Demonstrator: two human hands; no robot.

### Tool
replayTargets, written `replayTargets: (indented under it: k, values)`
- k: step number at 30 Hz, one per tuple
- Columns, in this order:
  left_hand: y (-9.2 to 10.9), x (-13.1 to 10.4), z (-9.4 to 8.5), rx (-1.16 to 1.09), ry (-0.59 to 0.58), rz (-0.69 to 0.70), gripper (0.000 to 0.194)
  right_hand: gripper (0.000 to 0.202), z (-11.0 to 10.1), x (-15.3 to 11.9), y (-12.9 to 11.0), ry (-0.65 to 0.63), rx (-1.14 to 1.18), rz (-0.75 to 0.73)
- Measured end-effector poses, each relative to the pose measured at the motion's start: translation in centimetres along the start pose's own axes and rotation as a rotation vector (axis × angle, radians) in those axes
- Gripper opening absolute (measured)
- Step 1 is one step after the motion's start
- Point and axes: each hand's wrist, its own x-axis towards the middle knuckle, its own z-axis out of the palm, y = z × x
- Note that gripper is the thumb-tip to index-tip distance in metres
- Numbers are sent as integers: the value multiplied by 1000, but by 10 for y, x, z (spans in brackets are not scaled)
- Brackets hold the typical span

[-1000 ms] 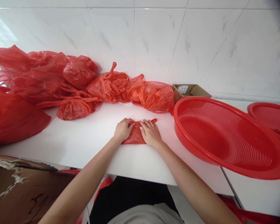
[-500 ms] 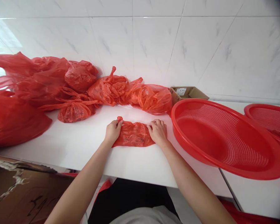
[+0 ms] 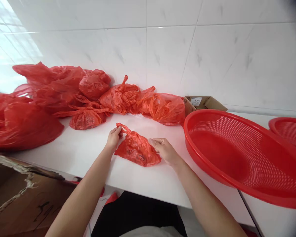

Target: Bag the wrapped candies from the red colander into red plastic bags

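A small red plastic bag (image 3: 139,151) with dark handwriting showing on it lies on the white table (image 3: 128,181) in front of me. My left hand (image 3: 114,135) pinches a twisted handle at the bag's upper left and draws it out to the side. At the bag's right edge, my right hand (image 3: 164,149) has its thumb and fingers closed on the plastic. The bag's top is gathered near the middle, and its lower part rests on the table. What is inside cannot be made out.
Several tied red bags (image 3: 88,118) line the back and left of the table. A large red perforated basket (image 3: 212,164) stands at right, a second basket (image 3: 288,131) beyond it. A small open cardboard box (image 3: 204,103) sits behind. A torn cardboard box (image 3: 27,197) is at lower left.
The bag, flat and stretched between both hands before, is now bunched at the top and tilted down to the right. My left hand has pulled a handle out. The view has shifted slightly.
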Motion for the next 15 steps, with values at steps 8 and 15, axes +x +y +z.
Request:
replayTargets:
  k: [8,15]
  values:
    - [21,22,-21,-83,74,-191,32,50,10,-12,-17,-179,78,-49]
    - [74,-5,-48,-32,14,-3,27,48,-5,-16,-15,18,-43,-54]
